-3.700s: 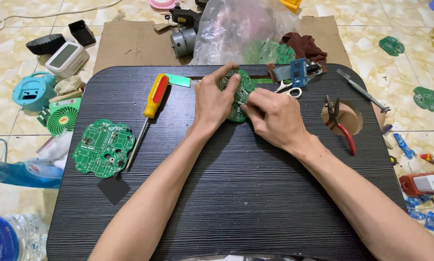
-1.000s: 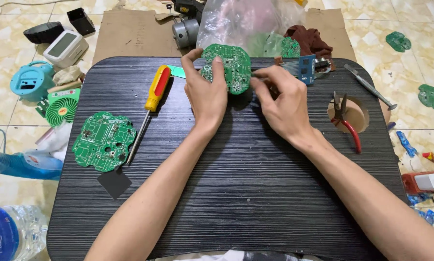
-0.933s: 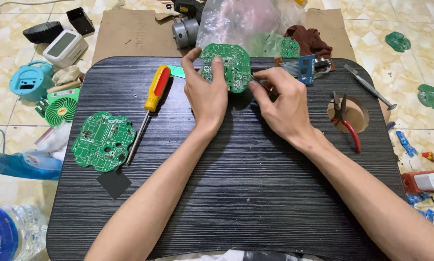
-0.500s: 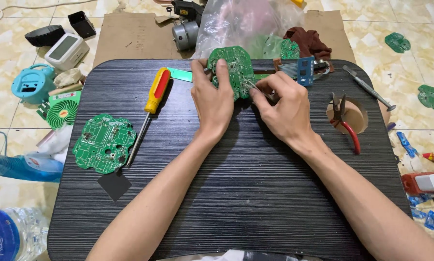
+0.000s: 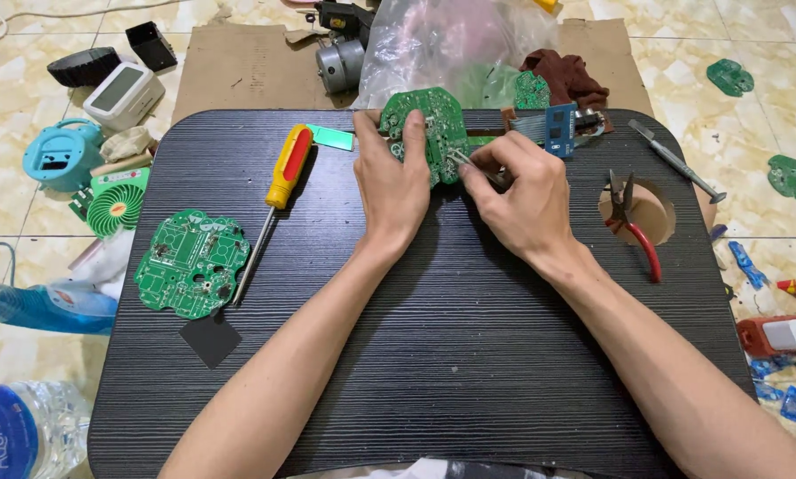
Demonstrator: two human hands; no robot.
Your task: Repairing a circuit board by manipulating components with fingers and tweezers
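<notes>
Risky spot here: the left hand [image 5: 396, 182] props the green circuit board [image 5: 426, 124] tilted up off the desk [image 5: 433, 355], fingers closed around its lower edge, and if that grip loosens the board could skid away under the push. The right hand [image 5: 522, 200], fingers pinched together on a thin metal tool [image 5: 462, 160], presses it at the board's right edge; a slip could scrape components. The board is lobed, round and densely populated.
</notes>
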